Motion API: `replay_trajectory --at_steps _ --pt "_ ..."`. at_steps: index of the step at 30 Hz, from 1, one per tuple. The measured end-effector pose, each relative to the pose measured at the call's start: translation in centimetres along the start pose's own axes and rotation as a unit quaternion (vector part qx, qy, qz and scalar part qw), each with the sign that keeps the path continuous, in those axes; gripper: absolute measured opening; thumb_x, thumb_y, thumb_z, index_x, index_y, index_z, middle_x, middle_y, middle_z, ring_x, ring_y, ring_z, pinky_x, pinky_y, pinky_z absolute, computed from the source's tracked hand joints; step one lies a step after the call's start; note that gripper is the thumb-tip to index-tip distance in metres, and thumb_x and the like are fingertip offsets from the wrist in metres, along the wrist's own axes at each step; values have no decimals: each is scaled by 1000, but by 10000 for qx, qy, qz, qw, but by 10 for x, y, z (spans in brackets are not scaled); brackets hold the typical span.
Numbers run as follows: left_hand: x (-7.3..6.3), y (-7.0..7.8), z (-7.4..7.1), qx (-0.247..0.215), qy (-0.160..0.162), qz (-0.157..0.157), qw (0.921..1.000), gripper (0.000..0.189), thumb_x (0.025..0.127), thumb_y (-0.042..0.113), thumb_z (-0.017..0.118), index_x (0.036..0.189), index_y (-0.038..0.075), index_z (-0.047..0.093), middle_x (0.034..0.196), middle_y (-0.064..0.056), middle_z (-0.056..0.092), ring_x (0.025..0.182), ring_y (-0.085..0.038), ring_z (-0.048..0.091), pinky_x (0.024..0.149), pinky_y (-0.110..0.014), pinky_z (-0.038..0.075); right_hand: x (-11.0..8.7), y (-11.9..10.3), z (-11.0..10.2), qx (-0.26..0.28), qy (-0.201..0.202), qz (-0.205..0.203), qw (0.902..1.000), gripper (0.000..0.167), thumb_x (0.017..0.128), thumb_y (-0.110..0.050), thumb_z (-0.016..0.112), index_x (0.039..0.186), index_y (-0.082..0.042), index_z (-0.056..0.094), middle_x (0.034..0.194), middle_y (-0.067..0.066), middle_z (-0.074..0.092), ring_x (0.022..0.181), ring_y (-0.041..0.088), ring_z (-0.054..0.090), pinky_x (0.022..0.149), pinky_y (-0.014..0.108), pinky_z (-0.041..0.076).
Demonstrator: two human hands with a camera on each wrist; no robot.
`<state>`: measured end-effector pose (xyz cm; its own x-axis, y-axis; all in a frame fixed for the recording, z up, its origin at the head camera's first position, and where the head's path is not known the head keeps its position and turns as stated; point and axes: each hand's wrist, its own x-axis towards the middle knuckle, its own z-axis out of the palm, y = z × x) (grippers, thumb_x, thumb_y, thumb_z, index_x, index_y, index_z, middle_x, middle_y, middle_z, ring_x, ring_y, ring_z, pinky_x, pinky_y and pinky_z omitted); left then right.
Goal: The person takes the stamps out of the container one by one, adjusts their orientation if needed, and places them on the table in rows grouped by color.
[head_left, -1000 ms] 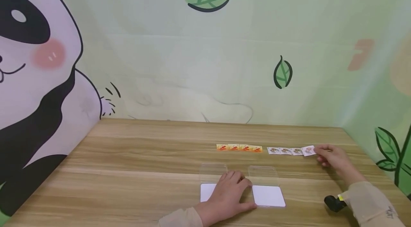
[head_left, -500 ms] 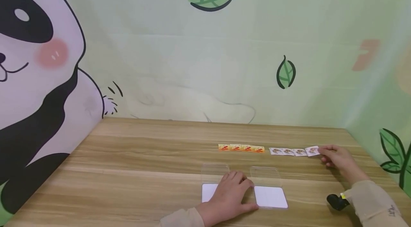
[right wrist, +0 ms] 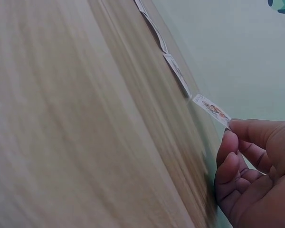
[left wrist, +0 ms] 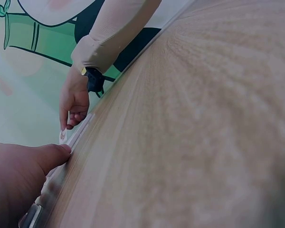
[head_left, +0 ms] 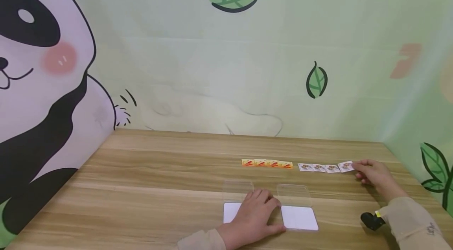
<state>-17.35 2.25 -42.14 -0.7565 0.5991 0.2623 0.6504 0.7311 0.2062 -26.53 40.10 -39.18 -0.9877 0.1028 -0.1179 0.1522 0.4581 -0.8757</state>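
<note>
My right hand (head_left: 375,175) pinches the near corner of a small white stamp (head_left: 346,166) between thumb and index finger. Its printed face shows in the right wrist view, where the stamp (right wrist: 212,110) stands tilted up off the table. Three like stamps (head_left: 317,168) continue the row to its left. My left hand (head_left: 249,216) lies over a case with a white base (head_left: 231,211), hiding much of it. Its thumb and index fingertips are at the left edge of a second white-based case (head_left: 300,217). In the left wrist view the thumb (left wrist: 52,156) is stretched out straight.
A row of several orange and yellow stamps (head_left: 267,163) lies left of the white ones. Clear flaps (head_left: 293,195) extend behind the cases on the wooden table (head_left: 141,187). A black wrist device (head_left: 371,221) hangs under the right sleeve. A printed backdrop (head_left: 177,65) borders the table.
The whole view shifts slightly to the left. The right hand keeps its pinch on the last white stamp, and the left hand stays in place by the cases.
</note>
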Motion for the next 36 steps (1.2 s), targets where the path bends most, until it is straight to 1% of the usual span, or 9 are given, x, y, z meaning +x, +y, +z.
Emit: replay_trajectory --at_steps 4,7,11,15,22,30,36 --pt "0 0 0 1 2 19 10000 47 84 58 63 116 25 60 115 7 53 112 -11 47 103 -40 42 1 0 -1 -34 4 54 10000 25 97 -18 51 104 5 52 65 -12 57 60 -1 54 55 19 50" --pt "0 0 0 19 9 34 10000 47 84 59 63 116 24 61 114 7 53 111 -11 47 103 -40 42 1 -1 -1 -41 11 80 10000 27 97 -18 51 106 7 50 66 -12 57 60 -1 54 56 19 50" --pt "0 0 0 53 -10 34 10000 47 84 59 63 116 24 61 114 7 53 111 -11 47 102 -39 42 1 -2 0 -72 24 119 9999 24 97 -16 51 104 6 51 66 -12 57 60 -1 54 56 19 50" --pt "0 0 0 98 -9 48 9999 47 84 59 63 115 24 61 114 7 53 111 -12 47 102 -38 42 1 -1 0 -84 27 116 9999 25 97 -15 51 104 8 51 66 -11 57 60 0 54 55 19 50" --pt "-1 1 0 143 28 71 9999 47 84 59 62 115 24 61 113 7 53 111 -11 47 102 -38 42 2 0 0 -194 77 92 9997 22 96 -15 52 101 6 53 66 -12 57 60 -1 55 55 18 50" --pt "-1 0 0 146 85 104 9998 46 84 59 63 114 24 61 112 7 53 109 -11 47 101 -36 42 2 -1 -1 -289 130 103 9994 31 97 -17 52 106 12 49 66 -12 56 59 -1 55 54 19 50" --pt "-1 1 -2 140 73 97 9998 46 84 59 63 114 24 62 112 7 53 108 -11 47 101 -36 42 2 -2 0 -328 127 120 9993 29 97 -17 51 104 11 49 65 -12 56 59 0 54 54 19 50"
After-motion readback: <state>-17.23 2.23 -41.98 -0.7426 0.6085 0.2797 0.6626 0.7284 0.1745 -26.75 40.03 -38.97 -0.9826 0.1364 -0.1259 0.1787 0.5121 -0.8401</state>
